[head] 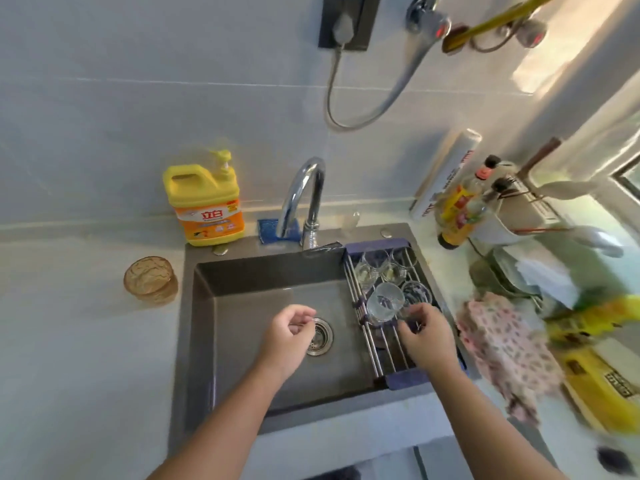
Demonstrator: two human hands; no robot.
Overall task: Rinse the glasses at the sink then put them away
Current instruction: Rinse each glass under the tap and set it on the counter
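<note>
A dark sink (242, 271) has a metal drying rack (384, 348) across its right side. Several clear glasses stand on the rack, among them a ribbed clear glass (382, 301) at the front and small ones (369, 271) behind it. My right hand (427, 336) is over the rack, and its curled fingertips pinch the lower right edge of the ribbed glass. Over the drain (320, 336), my left hand (289, 336) hangs loosely curled and holds nothing. An amber glass (150, 280) stands on the counter left of the sink. No water runs from the tap (303, 195).
A yellow detergent bottle (204, 202) stands behind the sink's left corner, with a blue sponge (268, 230) by the tap. Right of the sink lie a pink patterned cloth (505, 351), bottles (457, 209), a roll (446, 171) and yellow packaging (602, 386).
</note>
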